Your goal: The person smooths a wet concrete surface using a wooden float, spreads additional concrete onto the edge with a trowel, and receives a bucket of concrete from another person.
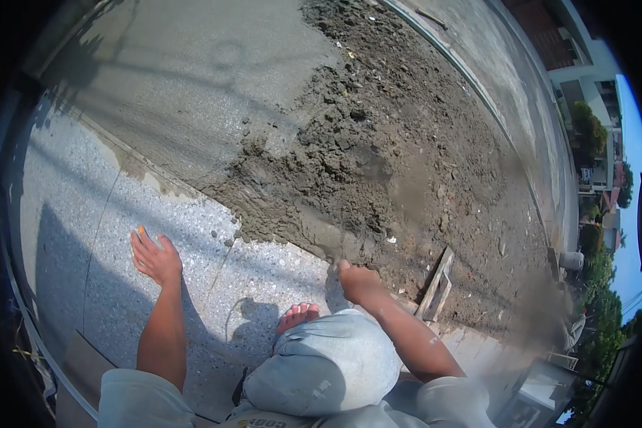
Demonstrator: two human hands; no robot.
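While the left hand [157, 260] is held wide, its fingers slightly spread above the speckled terrazzo paving [150, 207], the right hand [362, 284] is curled into a fist at the paving's edge. Whether a tool is gripped in that fist cannot be told, nor can it be told whether the paving is touched by the left hand. The wet grey mortar [278, 207] is heaped in rough clumps just beyond the right hand, and its near edge is spread onto the paving's border. Farther off to the upper left, a smoothed concrete surface [192, 78] is crossed by shadows. To the right of the mortar, brown soil [456, 171] is strewn with small stones and is bounded by a narrow curb [458, 59]. A piece of wood [435, 285] is seen near the right hand, and a bare foot [297, 314] is planted between the two hands.
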